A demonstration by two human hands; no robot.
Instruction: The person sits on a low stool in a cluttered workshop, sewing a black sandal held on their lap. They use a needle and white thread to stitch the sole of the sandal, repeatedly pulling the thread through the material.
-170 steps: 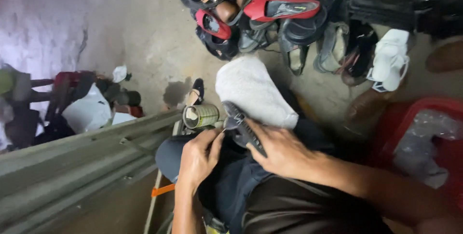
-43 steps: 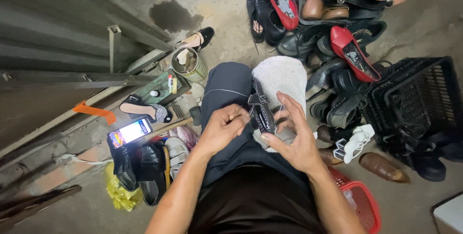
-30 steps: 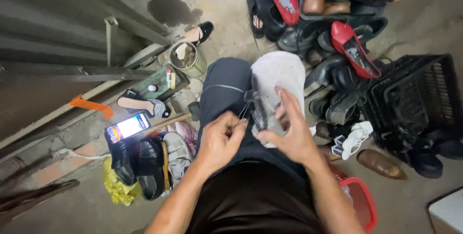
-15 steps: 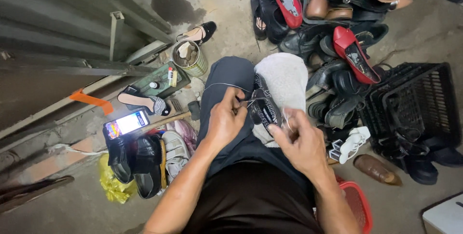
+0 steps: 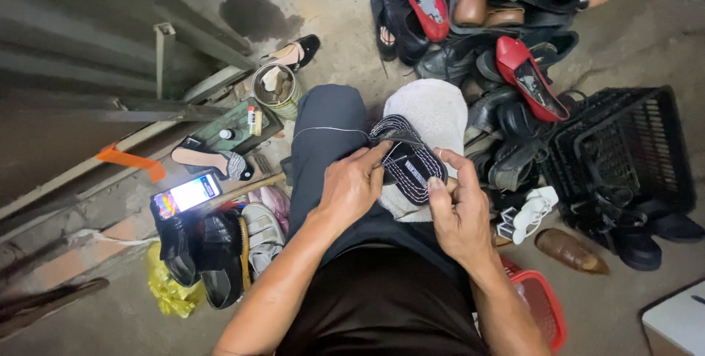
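Note:
A black sandal (image 5: 408,160) with white stitching lies sole-up on a grey cloth (image 5: 435,115) over my knee. My left hand (image 5: 351,187) pinches the sandal's near edge with thumb and fingers. My right hand (image 5: 457,213) holds the sandal's right side, thumb on its rim. A thin thread seems to run from the sandal toward my left fingers, though it is too fine to be sure. My dark trousers (image 5: 324,136) show under both hands.
A heap of shoes (image 5: 485,26), among them red heels, fills the floor ahead. A black crate (image 5: 624,147) stands right, a red basket (image 5: 542,304) by my right hip. Left lie a lit phone (image 5: 186,195), a tin can (image 5: 275,90), black shoes (image 5: 202,249) and metal rails (image 5: 88,106).
The camera has swung from the far wall down over my lap. My hands have turned the sandal sole-up and shifted their grip; the left hand now pinches its near edge.

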